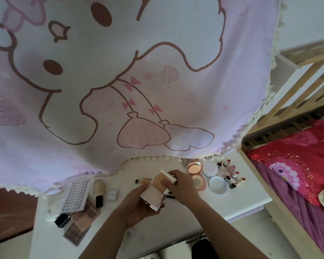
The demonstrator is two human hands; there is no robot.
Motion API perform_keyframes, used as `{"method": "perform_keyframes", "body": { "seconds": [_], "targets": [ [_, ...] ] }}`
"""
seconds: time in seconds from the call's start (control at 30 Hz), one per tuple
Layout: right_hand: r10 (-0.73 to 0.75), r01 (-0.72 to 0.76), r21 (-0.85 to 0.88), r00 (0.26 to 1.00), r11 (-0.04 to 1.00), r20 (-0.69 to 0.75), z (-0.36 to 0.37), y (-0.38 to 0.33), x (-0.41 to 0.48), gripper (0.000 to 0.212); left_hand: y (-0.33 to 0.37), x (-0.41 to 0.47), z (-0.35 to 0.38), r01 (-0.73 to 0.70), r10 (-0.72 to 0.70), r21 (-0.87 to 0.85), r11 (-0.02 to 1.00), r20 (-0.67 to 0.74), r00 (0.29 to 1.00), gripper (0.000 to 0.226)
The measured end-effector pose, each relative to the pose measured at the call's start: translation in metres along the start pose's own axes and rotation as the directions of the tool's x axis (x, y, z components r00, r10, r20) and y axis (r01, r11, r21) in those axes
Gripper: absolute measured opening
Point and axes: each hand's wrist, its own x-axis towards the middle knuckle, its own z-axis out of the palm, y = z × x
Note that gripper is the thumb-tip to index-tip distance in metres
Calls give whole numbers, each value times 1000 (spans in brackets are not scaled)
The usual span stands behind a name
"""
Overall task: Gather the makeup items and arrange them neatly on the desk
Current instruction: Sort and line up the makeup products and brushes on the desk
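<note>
The open compact (156, 191), over the desk's (238, 202) middle, looks light, rigid and slick-cased, its pressed powder fragile: your left hand (138, 207) cups its base, your right hand (184, 186) pinches the far half, so hold by side edges, not pans.

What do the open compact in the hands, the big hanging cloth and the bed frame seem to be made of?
Open compact: probably hard plastic, with shiny metallic-looking edges that catch light. Hanging cloth: thin printed fabric; it sags and has a fringed edge. Bed frame: pale unpainted wood, matt.
</note>
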Motion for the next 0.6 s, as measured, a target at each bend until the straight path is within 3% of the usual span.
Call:
{"method": "perform_keyframes", "body": {
  "seconds": [0.2, 0.3, 0.4, 0.5, 0.6],
  "targets": [
    [-2, -6, 92, 996, 996, 84, -4, 13, -3, 43, -11, 22, -10, -51, 84, 196, 979, -162, 983, 29],
    [58, -65, 192, 998, 979, 38, -6, 23, -4, 29, -15, 32, -10, -88, 133, 181, 980, -257, 957, 17],
    [70, -69, -37, 996, 997, 49, -3, 44, 1, 34, -14, 42, -18, -161, 197, 128, 979, -357, 913, 18],
    [83, -24, -261, 973, 965, 217, 8, 56, 7, 65, -9, 46, -28, -202, 247, 148, 968, -431, 868, 26],
    [91, 16, -382, 961, 924, 261, 24, 67, 17, 85, -6, 47, -35, -231, 285, 168, 958, -479, 830, 34]
  ]
}}
